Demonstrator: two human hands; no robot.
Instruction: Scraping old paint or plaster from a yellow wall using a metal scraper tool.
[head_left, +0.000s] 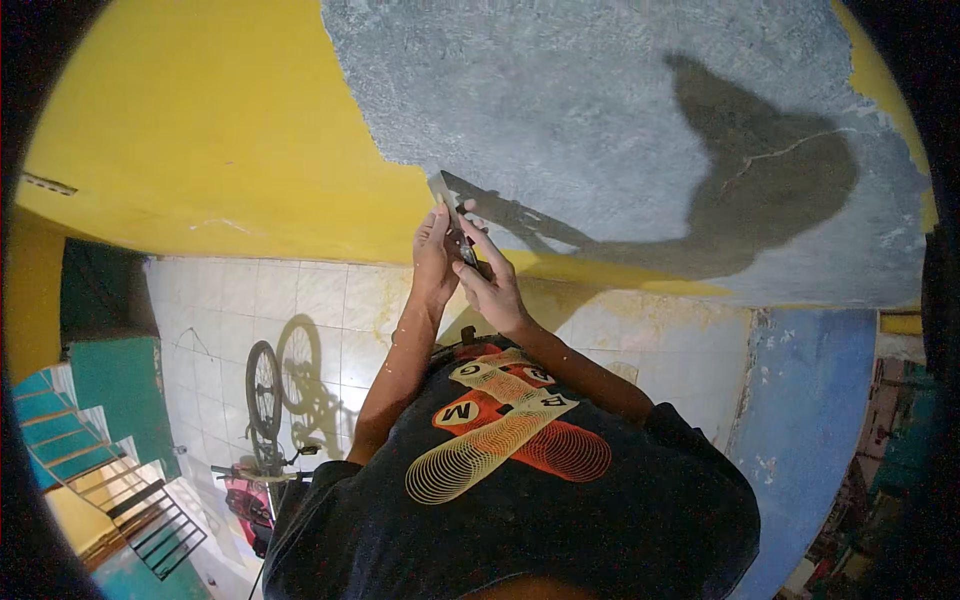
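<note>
A flat metal scraper with a dark handle is held in front of the wall, its blade tip at the ragged border between yellow paint and the bare grey patch. My right hand grips the handle from the right. My left hand is around the scraper's left side, its fingertips on the blade. Part of the handle is hidden between my hands. I cannot tell whether the blade tip touches the wall. Small pale flecks lie on my left forearm.
A bicycle stands on the white tiled floor to the left. Farther left is a metal-railed staircase. A blue surface lies to the right, with a dark cluttered area beyond. My shadow falls across the grey patch.
</note>
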